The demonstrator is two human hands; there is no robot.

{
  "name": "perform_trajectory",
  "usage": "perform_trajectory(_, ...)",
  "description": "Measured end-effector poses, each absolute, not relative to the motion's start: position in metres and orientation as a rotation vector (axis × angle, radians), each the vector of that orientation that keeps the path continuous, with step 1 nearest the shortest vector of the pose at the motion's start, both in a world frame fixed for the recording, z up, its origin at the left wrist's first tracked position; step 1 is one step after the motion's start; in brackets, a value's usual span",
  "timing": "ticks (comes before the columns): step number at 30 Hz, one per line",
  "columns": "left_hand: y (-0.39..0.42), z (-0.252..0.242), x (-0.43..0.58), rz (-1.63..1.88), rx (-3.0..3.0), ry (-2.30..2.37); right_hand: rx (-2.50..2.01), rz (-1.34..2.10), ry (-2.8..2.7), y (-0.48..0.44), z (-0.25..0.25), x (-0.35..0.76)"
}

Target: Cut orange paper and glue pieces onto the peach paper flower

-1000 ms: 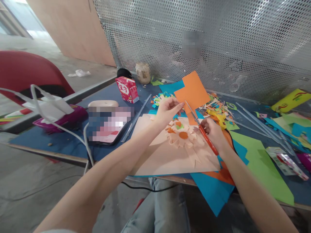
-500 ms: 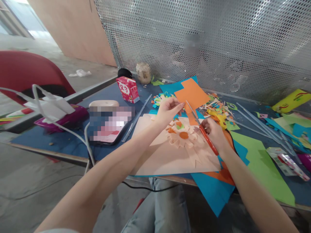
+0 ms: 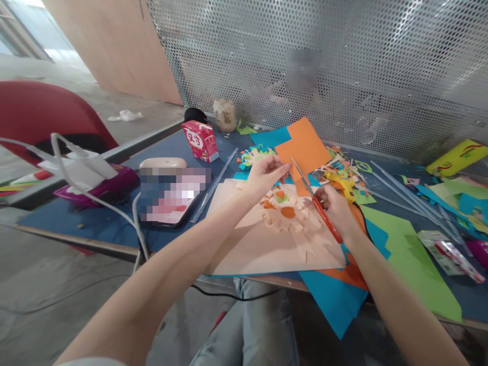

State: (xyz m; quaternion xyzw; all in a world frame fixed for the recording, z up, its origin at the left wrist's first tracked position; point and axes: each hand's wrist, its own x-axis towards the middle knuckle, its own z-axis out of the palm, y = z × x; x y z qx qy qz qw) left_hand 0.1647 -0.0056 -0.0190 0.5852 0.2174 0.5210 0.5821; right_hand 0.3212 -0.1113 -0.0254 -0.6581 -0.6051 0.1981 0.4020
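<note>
My left hand [image 3: 269, 172] pinches the near left edge of an orange sheet of paper [image 3: 305, 145], held above the table. Red-handled scissors [image 3: 324, 216] are in my right hand [image 3: 332, 203], their blades pointing up and left across the orange paper, tip close to my left fingertips. A strip of the same paper hangs below the blades. Beneath my hands a pale peach paper flower [image 3: 276, 216] with an orange centre lies on a stack of peach paper [image 3: 244, 249]. Small orange and green pieces sit beside its petals.
Paper scraps [image 3: 335, 165] and a yellow object [image 3: 343, 183] lie behind my right hand. A phone [image 3: 179, 198], a red carton [image 3: 200, 141] and a white charger with cables [image 3: 84, 170] are on the left. Blue [image 3: 335, 305] and green sheets [image 3: 415, 264] overhang the front edge. Perforated metal [image 3: 244, 56] borders the back.
The orange sheet has turned and shifted slightly to the right between my hands. Both hands and the scissors stay in nearly the same place.
</note>
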Motion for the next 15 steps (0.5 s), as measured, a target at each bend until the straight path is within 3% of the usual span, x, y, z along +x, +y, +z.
perform_trajectory(15, -0.0066, -0.0173, 0.164, 1.356, 1.436, 0.544, -1.694, 0.479, -1.555, -0.112, -0.0244, 0.3208)
